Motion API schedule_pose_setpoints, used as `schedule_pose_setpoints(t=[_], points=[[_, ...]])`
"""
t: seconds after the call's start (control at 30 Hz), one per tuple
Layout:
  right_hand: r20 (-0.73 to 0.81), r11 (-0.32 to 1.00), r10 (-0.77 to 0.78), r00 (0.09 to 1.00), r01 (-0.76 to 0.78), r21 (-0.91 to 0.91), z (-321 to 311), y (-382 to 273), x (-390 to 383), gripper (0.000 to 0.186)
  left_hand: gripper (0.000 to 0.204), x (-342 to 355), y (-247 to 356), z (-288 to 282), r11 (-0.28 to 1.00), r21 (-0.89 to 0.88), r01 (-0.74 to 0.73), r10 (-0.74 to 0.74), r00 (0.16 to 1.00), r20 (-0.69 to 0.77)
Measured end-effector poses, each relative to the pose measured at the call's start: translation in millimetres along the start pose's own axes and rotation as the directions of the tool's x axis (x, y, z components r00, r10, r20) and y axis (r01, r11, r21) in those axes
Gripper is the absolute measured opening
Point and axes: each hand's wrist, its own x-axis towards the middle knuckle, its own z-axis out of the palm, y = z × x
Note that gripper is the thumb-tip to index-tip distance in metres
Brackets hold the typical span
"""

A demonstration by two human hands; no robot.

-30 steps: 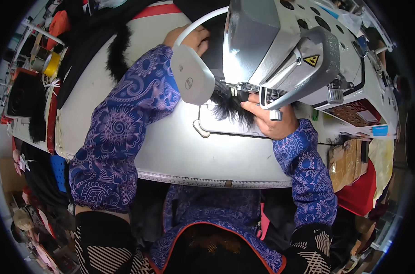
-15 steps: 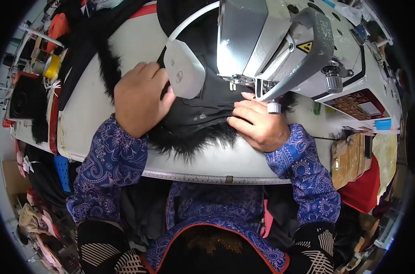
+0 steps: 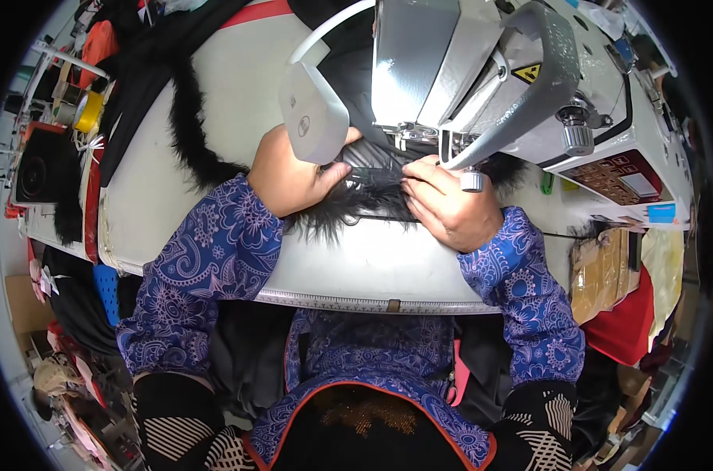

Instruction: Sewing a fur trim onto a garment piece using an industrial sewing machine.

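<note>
Black fabric (image 3: 370, 157) with a fluffy black fur trim (image 3: 381, 196) lies bunched at the needle area of a white and grey sewing machine (image 3: 419, 63). My left hand (image 3: 293, 177) has hold of the fabric's left part, its thumb over the cloth near the fur. A white lamp head (image 3: 315, 118) hides some of its fingers. At the right, my right hand (image 3: 454, 206) grips the fabric's edge, fingers bent, just in front of the presser foot. The machine's grey guard bar (image 3: 541, 86) reaches down close to the right hand's knuckles.
A long fur strip (image 3: 187, 118) runs down the left of the white table (image 3: 372, 259), whose front edge carries a measuring tape (image 3: 333, 301). Right of my hands are the control panel (image 3: 619, 177) and a taped brown package (image 3: 599, 275). Yellow tape (image 3: 89, 112) stands far left.
My left hand has moved right, toward the right hand, and taken the cloth between thumb and fingers. The fabric has been drawn in and bunched. My right hand stays nearly in place.
</note>
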Motion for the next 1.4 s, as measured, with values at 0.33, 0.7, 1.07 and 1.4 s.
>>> schedule_pose_setpoints(t=[0.33, 0.7, 1.07, 1.4], points=[[-0.003, 1.0, 0.01, 1.0, -0.01, 0.013, 4, 2, 0, 0.019, 0.028, 37, -56, 28, 0.985, 0.124, -0.121, 0.124, 0.992, -0.021], [-0.014, 0.995, 0.079, 0.997, -0.08, -0.06, 5, 3, -2, 0.028, 0.026, 9, -19, 14, 0.959, -0.071, -0.276, 0.272, 0.96, -0.059], [-0.068, 0.974, 0.204, 0.977, -0.209, -0.084, 9, -3, 1, 0.021, 0.019, 7, 5, 21, 0.973, -0.096, -0.208, 0.194, 0.972, -0.133], [-0.048, 0.961, 0.254, 0.966, -0.257, -0.104, 11, -3, 1, 0.016, 0.031, 1, -1, 33, 0.95, -0.219, -0.223, 0.195, 0.97, -0.143]])
